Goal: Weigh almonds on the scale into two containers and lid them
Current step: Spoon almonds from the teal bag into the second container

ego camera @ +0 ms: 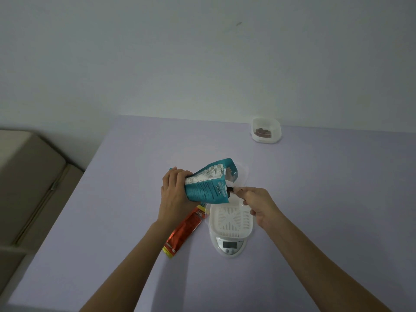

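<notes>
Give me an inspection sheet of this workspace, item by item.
Surface: pale lilac tabletop, matte.
Job's things: teal printed foil pouch tilted, mouth open, behind the white slotted plastic tray that sits on the white digital scale; clear plastic tub holding brown nuts at the far edge.
Clutter: red-orange foil packet lying flat left of the scale.
Grippers: left hand grips the pouch; right hand pinches its open end.
Cables: nothing seen.
Surroundings: plain pale wall; beige furniture at left.

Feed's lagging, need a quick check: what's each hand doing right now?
Left hand: grips the teal bag, tilted.
Right hand: pinches a small dark item at the bag.
</notes>
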